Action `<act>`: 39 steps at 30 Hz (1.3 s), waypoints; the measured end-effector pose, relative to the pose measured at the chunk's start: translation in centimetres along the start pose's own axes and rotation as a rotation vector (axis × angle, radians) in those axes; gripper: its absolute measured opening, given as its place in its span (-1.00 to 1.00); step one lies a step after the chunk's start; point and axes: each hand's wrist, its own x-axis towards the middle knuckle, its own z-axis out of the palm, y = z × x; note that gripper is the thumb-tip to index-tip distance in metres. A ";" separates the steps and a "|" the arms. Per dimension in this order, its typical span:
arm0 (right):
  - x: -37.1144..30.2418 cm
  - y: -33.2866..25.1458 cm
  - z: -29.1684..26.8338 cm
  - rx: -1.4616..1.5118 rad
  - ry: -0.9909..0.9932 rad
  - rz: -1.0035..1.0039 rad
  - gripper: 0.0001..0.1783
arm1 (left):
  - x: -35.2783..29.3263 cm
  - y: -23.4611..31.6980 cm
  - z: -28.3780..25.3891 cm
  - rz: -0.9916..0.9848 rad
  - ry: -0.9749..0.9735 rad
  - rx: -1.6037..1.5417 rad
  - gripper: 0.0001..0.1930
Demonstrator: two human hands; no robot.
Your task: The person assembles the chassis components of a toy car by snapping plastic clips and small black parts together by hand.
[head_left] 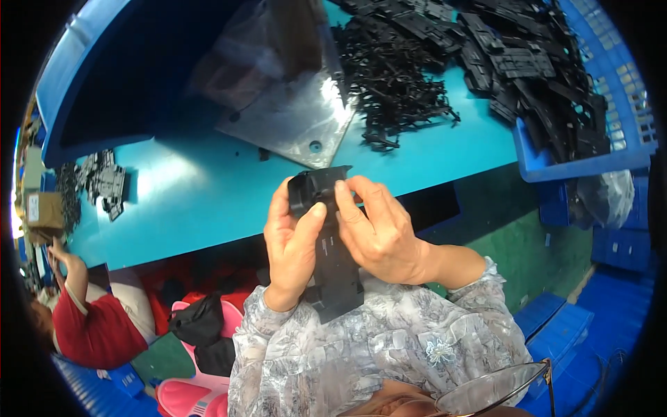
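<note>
A long black plastic part (333,267) is held upright in front of my chest, its far end close to the table edge. My left hand (290,243) wraps round its left side, the thumb lying on the face near the top. On the right side, my right hand (379,229) presses its fingertips against the upper end; whether a small piece is pinched there is hidden. Beyond my hands, a heap of small black plastic pieces (396,76) lies on the turquoise table (257,201). Larger black plastic parts (521,62) are piled to its right.
A clear plastic bag over a flat board (278,125) lies beyond my hands. At far right a blue crate (583,167) holds parts, and a large blue bin (83,83) stands at left. A co-worker in red (101,333) sits left, near a pink chair (191,396).
</note>
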 end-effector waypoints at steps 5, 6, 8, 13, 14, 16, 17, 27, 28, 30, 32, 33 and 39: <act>0.7 -1.9 -0.9 0.134 0.142 0.085 -0.53 | -0.8 1.3 1.6 0.196 -0.027 0.200 -0.63; 0.8 -2.1 -1.3 0.176 0.118 0.087 -0.49 | -1.1 1.5 1.7 0.229 -0.031 0.239 -0.62; 0.3 -2.4 -1.7 0.268 0.141 0.115 -0.44 | -1.6 1.6 2.1 0.286 -0.072 0.306 -0.61; -0.7 -1.8 -1.1 0.735 0.176 0.277 -0.25 | -1.9 1.3 2.5 0.515 -0.081 0.942 -0.57; -0.8 -1.8 -0.7 0.849 0.188 0.373 -0.27 | -1.7 1.1 2.8 0.600 -0.109 1.023 -0.57; -0.4 -2.3 -1.5 1.283 0.153 0.656 -0.42 | -1.6 1.2 3.0 0.737 -0.163 1.163 -0.52; 0.2 -2.4 -1.6 1.392 0.227 0.684 -0.54 | -1.4 1.3 3.3 0.741 -0.135 1.190 -0.52; -0.2 2.4 0.8 1.728 0.451 0.960 -0.75 | 3.2 0.1 1.1 0.050 -0.029 0.314 -0.61; 0.3 2.2 0.4 1.810 0.438 0.986 -0.75 | 3.5 0.4 0.9 -0.059 -0.084 0.326 -0.66; 1.1 2.5 0.2 1.952 0.391 1.102 -0.77 | 3.9 1.1 0.8 -0.124 -0.100 0.270 -0.68; 1.2 3.1 0.7 1.923 0.406 1.090 -0.77 | 4.5 1.3 0.2 -0.206 -0.141 0.150 -0.76; 1.2 3.3 1.0 1.890 0.422 1.078 -0.78 | 4.7 1.3 0.2 -0.206 -0.140 0.153 -0.76; 2.1 4.0 0.5 1.671 0.330 1.121 -0.79 | 5.4 2.1 0.5 -0.194 -0.081 0.063 -0.81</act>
